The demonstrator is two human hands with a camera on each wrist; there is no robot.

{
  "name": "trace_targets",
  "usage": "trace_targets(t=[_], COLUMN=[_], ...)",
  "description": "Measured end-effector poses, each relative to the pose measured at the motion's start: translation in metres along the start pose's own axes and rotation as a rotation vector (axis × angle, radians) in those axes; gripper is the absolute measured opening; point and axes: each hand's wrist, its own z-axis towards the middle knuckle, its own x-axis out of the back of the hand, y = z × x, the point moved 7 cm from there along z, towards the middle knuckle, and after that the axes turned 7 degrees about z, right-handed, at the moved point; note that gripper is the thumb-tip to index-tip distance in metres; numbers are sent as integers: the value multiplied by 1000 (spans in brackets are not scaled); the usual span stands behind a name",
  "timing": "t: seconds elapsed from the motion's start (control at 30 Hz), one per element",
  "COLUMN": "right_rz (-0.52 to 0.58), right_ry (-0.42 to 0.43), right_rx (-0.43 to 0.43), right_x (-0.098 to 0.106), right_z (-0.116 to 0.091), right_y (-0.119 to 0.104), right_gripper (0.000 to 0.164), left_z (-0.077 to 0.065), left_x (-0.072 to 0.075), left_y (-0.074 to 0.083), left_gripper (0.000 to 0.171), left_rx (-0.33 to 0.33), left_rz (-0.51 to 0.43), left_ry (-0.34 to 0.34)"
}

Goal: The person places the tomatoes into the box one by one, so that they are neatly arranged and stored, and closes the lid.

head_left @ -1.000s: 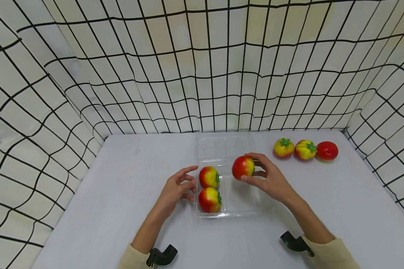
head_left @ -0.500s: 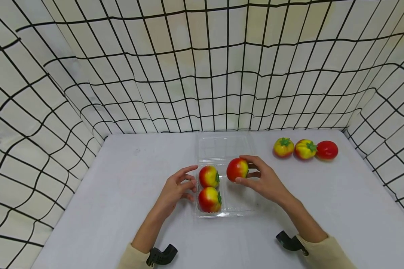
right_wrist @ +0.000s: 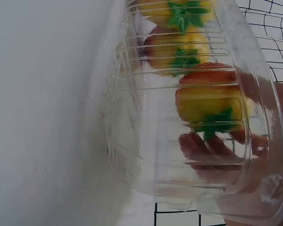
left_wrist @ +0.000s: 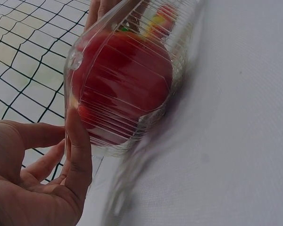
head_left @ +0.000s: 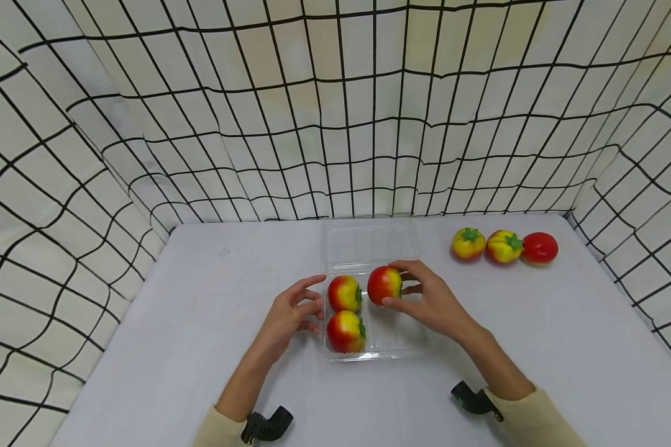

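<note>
My right hand (head_left: 427, 301) holds a red-and-yellow fruit (head_left: 384, 285) with a green leafy top, thumb and fingers round its right side. It is over the right half of a clear plastic clamshell box (head_left: 394, 355), beside two like fruits, the rear fruit (head_left: 343, 293) and the front fruit (head_left: 345, 331), which lie along the box's left side. At the box's left edge my left hand (head_left: 291, 315) pinches the rim, as the left wrist view shows. Seen through the box wall in the right wrist view, the held fruit (right_wrist: 210, 101) has its leafy top toward my fingers.
The box's lid (head_left: 370, 245) lies opened back, away from me. At the back right of the white table (head_left: 218, 298) are two more yellow-red fruits (head_left: 468, 244) (head_left: 504, 247) and a plain red oval one (head_left: 540, 248). Black netting (head_left: 369, 130) surrounds the table's back and sides.
My right hand has moved left with the fruit, bringing it close to the rear fruit in the box. The left hand stays at the box's left edge.
</note>
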Motion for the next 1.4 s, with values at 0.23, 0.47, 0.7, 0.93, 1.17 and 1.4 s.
trace_targets(t=[0.23,0.47,0.7,0.93,1.17,1.4], right_rz=[-23,-66,-108,-201,-278,-280], right_ry=[-19,-34,-50,-63,-56,-60], right_rx=[-1,-12,-24,-12,-30,-68], right_x=[-4,-6,-12,-15,-17,-19], right_z=[1,3,6,7,8,9], right_y=[-1,-1,-1,-6,-3,-1], right_gripper=[67,69,68,66,65,70], left_z=[1,2,2,2,2,2], left_x=[1,-1,0,0,-1,-1], left_y=[-2,-2,-3,-3,-3,-4], left_gripper=[51,51,52,50,50,50], left_rx=[4,0,1,-9,-6,-1], left_rz=[2,-8,-15,-25,-24,-19], left_ry=[-2,1,0,-15,-14,-11])
